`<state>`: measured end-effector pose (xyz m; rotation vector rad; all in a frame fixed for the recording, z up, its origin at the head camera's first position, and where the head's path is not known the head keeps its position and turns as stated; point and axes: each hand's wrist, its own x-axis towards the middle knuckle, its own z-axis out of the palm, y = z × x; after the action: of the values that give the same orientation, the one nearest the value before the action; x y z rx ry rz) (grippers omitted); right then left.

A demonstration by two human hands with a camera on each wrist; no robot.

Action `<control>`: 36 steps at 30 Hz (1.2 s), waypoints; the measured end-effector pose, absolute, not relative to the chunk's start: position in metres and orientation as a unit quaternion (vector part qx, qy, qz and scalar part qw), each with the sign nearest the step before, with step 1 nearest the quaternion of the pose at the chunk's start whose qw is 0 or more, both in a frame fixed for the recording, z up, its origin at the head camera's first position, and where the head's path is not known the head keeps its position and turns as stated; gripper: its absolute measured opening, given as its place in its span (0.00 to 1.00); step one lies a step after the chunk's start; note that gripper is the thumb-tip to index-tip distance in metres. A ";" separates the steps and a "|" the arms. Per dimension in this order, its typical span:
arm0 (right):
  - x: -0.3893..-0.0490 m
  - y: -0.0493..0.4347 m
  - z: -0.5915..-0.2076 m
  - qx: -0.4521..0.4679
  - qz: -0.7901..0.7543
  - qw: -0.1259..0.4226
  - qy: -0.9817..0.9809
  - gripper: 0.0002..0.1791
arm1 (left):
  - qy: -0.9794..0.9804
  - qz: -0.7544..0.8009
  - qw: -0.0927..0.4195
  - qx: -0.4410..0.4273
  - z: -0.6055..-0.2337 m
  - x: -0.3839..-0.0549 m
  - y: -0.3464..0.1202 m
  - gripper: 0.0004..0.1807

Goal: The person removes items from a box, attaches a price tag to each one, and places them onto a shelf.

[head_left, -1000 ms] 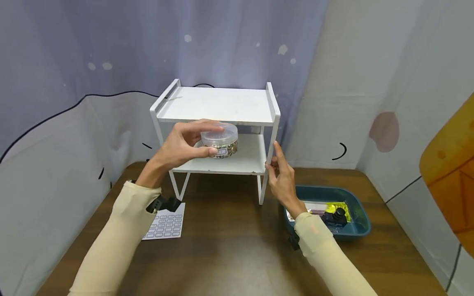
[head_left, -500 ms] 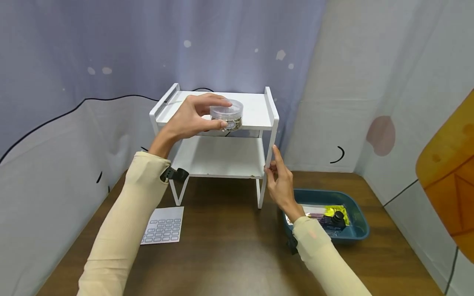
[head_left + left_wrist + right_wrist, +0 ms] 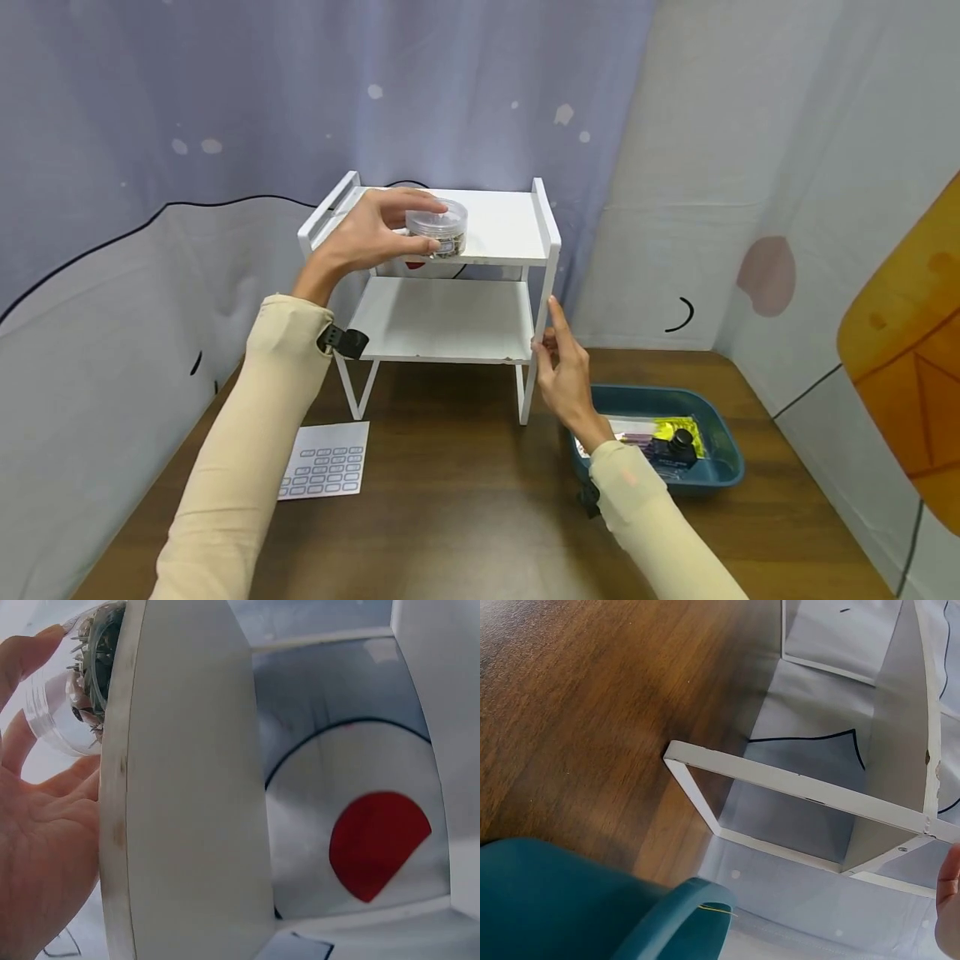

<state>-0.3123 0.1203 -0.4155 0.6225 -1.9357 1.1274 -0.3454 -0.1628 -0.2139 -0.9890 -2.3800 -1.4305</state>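
Observation:
My left hand point(image 3: 378, 225) grips a clear, round plastic jar point(image 3: 451, 227), with fingers on the lid and thumb at its front. The jar holds small pointed metal pieces that look like thumbtacks, and bears a small label. It is at the front of the top board of a white two-tier shelf point(image 3: 495, 217); whether its base touches the board is hidden. In the left wrist view the jar point(image 3: 75, 690) shows past the board's edge. My right hand point(image 3: 566, 377) holds the shelf's right front post between thumb and fingers, the index finger pointing up along it.
A teal basin point(image 3: 723, 467) with a yellow packet point(image 3: 686, 433) and a small black object point(image 3: 675, 450) stands right of the shelf. A white sheet of printed labels point(image 3: 326, 462) lies left on the brown table point(image 3: 450, 500). Curtains hang behind.
My left hand has raised the jar from in front of the lower tier to the top board, then drawn it slightly left. My right hand keeps its hold on the post.

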 end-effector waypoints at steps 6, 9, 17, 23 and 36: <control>-0.312 0.120 -0.415 0.248 0.445 0.397 -0.764 0.43 | -0.819 -0.480 0.087 -0.302 -0.212 -0.349 -0.179 0.26; -0.311 0.121 -0.414 0.249 0.445 0.396 -0.764 0.43 | -0.831 -0.467 0.087 -0.291 -0.211 -0.350 -0.186 0.26; -0.310 0.121 -0.414 0.244 0.451 0.397 -0.761 0.43 | -0.845 -0.444 0.085 -0.285 -0.208 -0.350 -0.197 0.25; -0.310 0.121 -0.415 0.242 0.452 0.395 -0.762 0.43 | -0.856 -0.422 0.109 -0.278 -0.207 -0.348 -0.202 0.23; -0.309 0.120 -0.414 0.244 0.451 0.391 -0.764 0.42 | -0.857 -0.411 0.167 -0.261 -0.211 -0.352 -0.196 0.21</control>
<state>-0.3094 0.1205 -0.4135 0.6199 -1.9415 1.1453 -0.3522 -0.1958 -0.2107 -0.7434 -2.4408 -1.1697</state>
